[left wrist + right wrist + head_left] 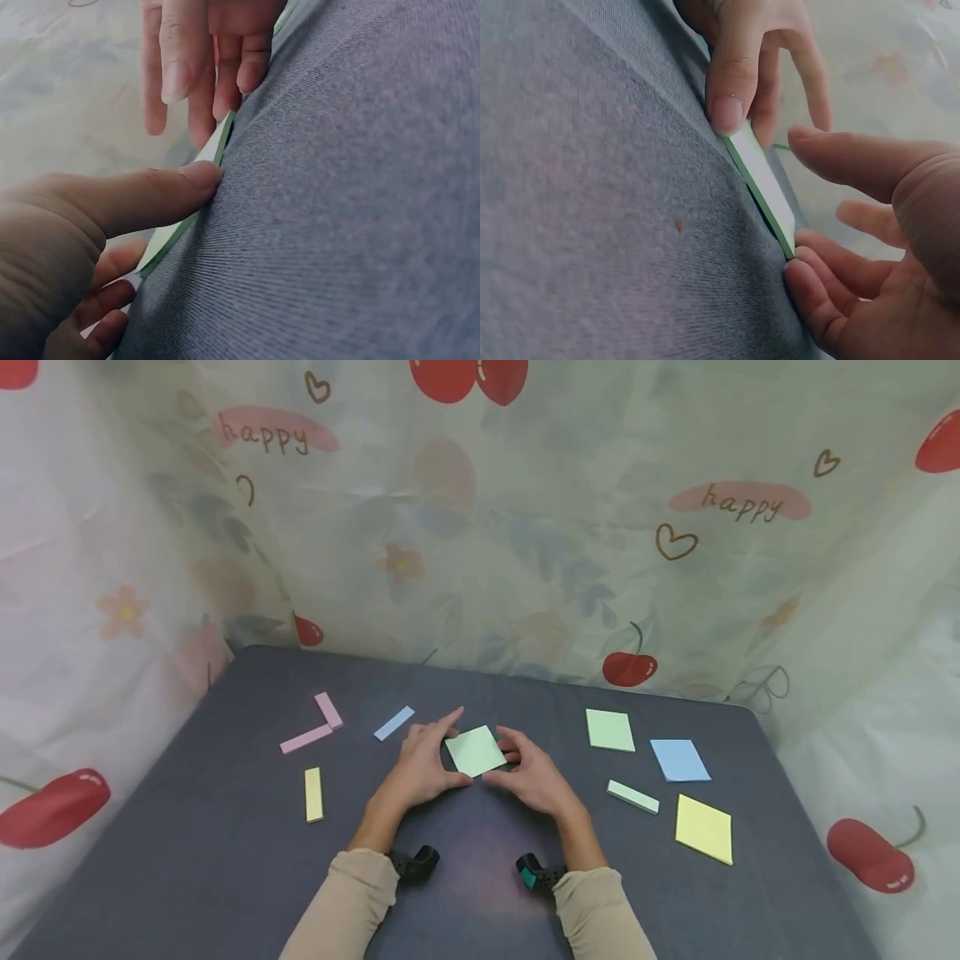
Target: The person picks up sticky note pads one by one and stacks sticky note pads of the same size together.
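Observation:
A light green sticky note pad (476, 751) lies flat at the middle of the table between both hands. My left hand (422, 762) spans its left side, the thumb on the near edge and other fingers curled at the left corner; its index finger extends away. In the left wrist view, that thumb (199, 176) rests against the pad's edge (169, 238). My right hand (534, 774) is at the right corner. Its curled lower fingertips (806, 277) touch the pad there, while the thumb (847, 159) stands clear of it in the right wrist view.
At right lie another green pad (610, 730), a blue pad (679, 761), a yellow pad (703, 828) and a narrow green strip pad (633, 797). At left are two pink strips (306, 739), a blue strip (393, 723) and a yellow strip (313, 794). A printed curtain (480, 568) hangs behind the table.

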The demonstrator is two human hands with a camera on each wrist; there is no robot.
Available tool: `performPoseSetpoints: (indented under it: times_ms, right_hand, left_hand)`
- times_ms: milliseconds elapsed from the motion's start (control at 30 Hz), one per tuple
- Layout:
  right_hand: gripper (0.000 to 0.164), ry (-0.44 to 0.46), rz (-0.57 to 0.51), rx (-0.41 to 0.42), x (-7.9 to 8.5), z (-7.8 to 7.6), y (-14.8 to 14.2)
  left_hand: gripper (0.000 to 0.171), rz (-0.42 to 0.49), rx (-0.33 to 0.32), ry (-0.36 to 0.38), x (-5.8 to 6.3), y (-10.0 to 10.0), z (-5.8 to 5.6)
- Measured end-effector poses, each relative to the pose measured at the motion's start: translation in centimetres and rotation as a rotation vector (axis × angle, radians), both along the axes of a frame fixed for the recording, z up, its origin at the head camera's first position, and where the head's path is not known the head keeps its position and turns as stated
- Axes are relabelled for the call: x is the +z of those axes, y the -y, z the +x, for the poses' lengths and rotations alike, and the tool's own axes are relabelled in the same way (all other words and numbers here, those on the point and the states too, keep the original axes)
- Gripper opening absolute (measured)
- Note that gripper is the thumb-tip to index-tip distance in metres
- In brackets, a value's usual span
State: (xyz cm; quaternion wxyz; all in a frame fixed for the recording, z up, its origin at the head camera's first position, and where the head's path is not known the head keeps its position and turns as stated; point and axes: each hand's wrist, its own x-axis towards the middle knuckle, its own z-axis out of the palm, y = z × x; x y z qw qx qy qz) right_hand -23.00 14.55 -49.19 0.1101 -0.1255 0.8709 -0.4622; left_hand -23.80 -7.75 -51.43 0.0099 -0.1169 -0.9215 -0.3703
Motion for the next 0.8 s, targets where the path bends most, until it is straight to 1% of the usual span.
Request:
performPoseSetpoints:
  times_ms: [133, 367, 500, 667, 800]
  right_hand:
    - [0.074, -0.003, -0.032, -0.001, -0.09, 0.10, 0.14]
    - [0.060, 0.052, -0.143, -0.122, -0.04, 0.17, 0.41]
    - [0.061, 0.081, -0.181, -0.136, -0.29, 0.12, 0.46]
    - [0.061, 0.102, -0.238, -0.123, 0.05, 0.27, 0.43]
    - [0.059, 0.121, -0.280, -0.129, 0.39, 0.30, 0.45]
  left_hand:
    - [0.109, 0.010, -0.033, -0.015, 0.06, 0.15, 0.03]
    - [0.107, 0.089, -0.107, 0.012, 0.28, 0.33, 0.05]
    - [0.106, 0.103, -0.136, 0.026, 0.33, 0.32, 0.17]
    - [0.105, 0.090, -0.135, 0.062, 0.41, 0.25, 0.38]
    - [0.099, 0.052, -0.114, 0.073, 0.43, 0.07, 0.50]
